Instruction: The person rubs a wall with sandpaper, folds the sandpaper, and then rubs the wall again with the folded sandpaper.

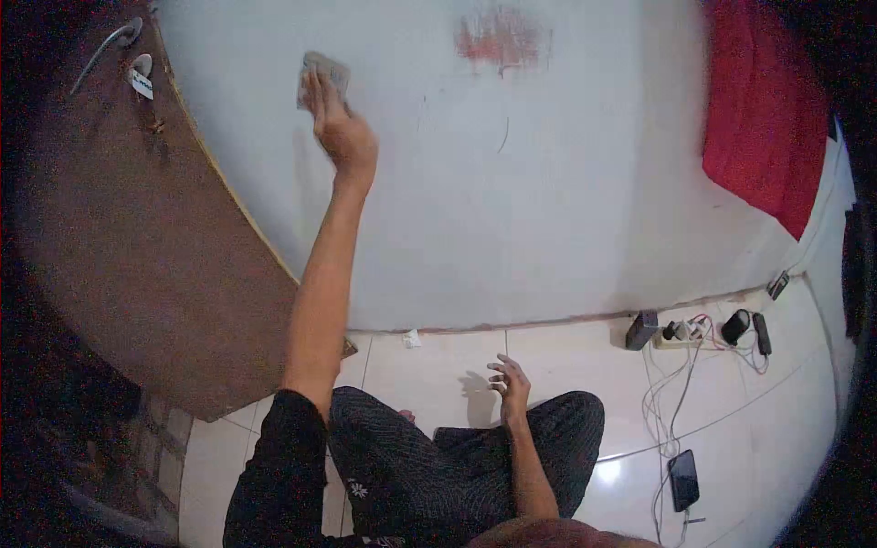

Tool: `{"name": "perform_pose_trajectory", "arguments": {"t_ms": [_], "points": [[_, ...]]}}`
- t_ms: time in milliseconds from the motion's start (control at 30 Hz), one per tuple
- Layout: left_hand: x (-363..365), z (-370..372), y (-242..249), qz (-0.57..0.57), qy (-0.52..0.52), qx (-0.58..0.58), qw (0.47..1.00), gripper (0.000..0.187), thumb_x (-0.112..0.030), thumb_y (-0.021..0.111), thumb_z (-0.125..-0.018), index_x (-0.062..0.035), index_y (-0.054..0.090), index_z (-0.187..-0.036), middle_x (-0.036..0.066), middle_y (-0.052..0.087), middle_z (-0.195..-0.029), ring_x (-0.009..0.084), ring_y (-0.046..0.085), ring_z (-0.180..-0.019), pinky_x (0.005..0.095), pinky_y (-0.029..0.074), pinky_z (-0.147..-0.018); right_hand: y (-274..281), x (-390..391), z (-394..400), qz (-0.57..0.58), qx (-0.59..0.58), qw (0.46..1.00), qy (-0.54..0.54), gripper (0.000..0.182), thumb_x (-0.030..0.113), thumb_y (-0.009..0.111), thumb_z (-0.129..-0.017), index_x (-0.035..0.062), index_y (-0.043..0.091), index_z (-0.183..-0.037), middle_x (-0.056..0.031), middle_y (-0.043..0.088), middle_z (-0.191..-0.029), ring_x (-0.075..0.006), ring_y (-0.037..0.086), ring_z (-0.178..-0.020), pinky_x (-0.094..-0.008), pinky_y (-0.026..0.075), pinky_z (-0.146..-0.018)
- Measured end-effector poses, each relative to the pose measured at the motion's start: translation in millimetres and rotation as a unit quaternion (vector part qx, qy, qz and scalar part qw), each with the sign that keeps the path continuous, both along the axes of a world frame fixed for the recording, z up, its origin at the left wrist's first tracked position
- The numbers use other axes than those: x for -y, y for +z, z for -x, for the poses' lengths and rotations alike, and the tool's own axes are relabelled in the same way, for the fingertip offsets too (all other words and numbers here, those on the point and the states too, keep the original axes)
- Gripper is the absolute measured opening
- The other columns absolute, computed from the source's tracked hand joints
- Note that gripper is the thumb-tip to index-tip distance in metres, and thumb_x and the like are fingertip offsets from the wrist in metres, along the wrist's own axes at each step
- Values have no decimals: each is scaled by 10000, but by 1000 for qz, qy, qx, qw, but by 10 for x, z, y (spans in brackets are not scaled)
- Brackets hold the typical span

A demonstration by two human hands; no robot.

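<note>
My left hand is raised on an outstretched arm and holds a flat, greyish, squarish pad against the pale wall. The fingers lie over the pad; whether it is a sponge, a folded cloth or sandpaper I cannot make out. To the right of that hand, the wall carries a reddish scraped patch and a thin dark curved mark. Low above my lap, my right hand has its fingers apart and slightly curled, with nothing in them.
A brown door with a metal handle stands on the left. Red cloth hangs at the right. On the tiled floor lie a power strip with plugs and cables, a small dark box and a phone.
</note>
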State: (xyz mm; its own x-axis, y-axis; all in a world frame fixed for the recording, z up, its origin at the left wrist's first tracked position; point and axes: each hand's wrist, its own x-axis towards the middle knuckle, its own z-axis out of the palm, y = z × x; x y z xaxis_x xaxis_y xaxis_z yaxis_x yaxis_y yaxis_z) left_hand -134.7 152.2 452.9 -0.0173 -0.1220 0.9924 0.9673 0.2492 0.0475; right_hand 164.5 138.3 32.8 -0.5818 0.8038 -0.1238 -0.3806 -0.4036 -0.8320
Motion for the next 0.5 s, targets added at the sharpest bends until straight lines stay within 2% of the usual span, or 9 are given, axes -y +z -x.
{"name": "perform_pose_trajectory", "arguments": {"t_ms": [67, 133, 167, 200, 267, 367, 433, 467, 500], "points": [[-400, -83, 111, 22, -46, -3, 999, 608, 118, 386, -798, 61, 376, -1403, 252, 351, -1473, 364, 307, -1394, 471, 200, -1180, -14, -8, -3, 5, 11, 1000, 3, 394, 259, 553, -936, 10, 567, -1240, -98, 682, -979, -123, 616, -741, -257, 524, -637], [-1001, -232, -469, 189, 51, -146, 970, 560, 45, 417, -825, 85, 382, -1382, 237, 376, -1462, 330, 345, -1379, 421, 266, -1158, -19, 7, -6, -16, 13, 1000, 4, 396, 258, 558, -931, 8, 566, -1237, -105, 682, -978, -127, 615, -733, -262, 529, -631], [-1269, -308, -864, 309, 121, -235, 914, 524, -8, 457, -845, 97, 410, -1355, 226, 401, -1450, 304, 380, -1364, 384, 323, -1138, -29, 7, -22, -10, 17, 1000, 7, 400, 261, 559, -930, 4, 565, -1237, -109, 681, -976, -128, 613, -729, -264, 531, -631], [-1207, -628, -1124, 451, 112, -438, 769, 463, -55, 476, -881, 73, 462, -1326, 180, 460, -1419, 267, 417, -1342, 355, 379, -1106, -31, 14, -2, -3, 17, 1000, 8, 404, 263, 560, -930, -1, 563, -1236, -113, 681, -974, -128, 612, -725, -267, 533, -632], [-998, -851, -1477, 524, -94, -438, 725, 441, -72, 476, -899, 34, 489, -1327, 143, 490, -1400, 254, 442, -1324, 351, 389, -1103, -48, -12, 17, -11, 9, 1000, 9, 405, 261, 560, -929, -3, 562, -1237, -114, 681, -975, -129, 610, -720, -268, 533, -631], [-1026, -544, -1309, 485, -42, -451, 747, 435, -87, 482, -901, -2, 512, -1326, 113, 480, -1419, 236, 459, -1312, 351, 384, -1110, -153, -10, -19, -9, 7, 1000, 1, 405, 257, 563, -927, -2, 562, -1238, -113, 681, -976, -132, 607, -711, -270, 531, -628], [-988, -276, -838, 375, 37, -488, 788, 477, -100, 494, -897, -4, 467, -1363, 129, 463, -1430, 245, 465, -1306, 359, 392, -1100, -173, -7, -31, 3, 21, 1000, 2, 404, 255, 565, -924, 0, 563, -1238, -110, 681, -977, -135, 606, -707, -270, 530, -626], [-870, -195, -412, 383, 64, -384, 838, 543, -106, 502, -886, 14, 393, -1405, 147, 450, -1434, 284, 476, -1288, 361, 408, -1079, -164, -17, -37, 12, 29, 999, 0, 399, 254, 563, -925, 4, 567, -1236, -110, 680, -975, -137, 606, -709, -271, 530, -623], [-638, -287, 46, 462, 9, -20, 886, 613, -76, 519, -855, 16, 335, -1433, 173, 431, -1438, 341, 458, -1289, 382, 391, -1085, -146, -46, 2, 19, 33, 999, -1, 394, 252, 561, -925, 8, 571, -1234, -109, 680, -973, -140, 605, -711, -272, 530, -621]]}}
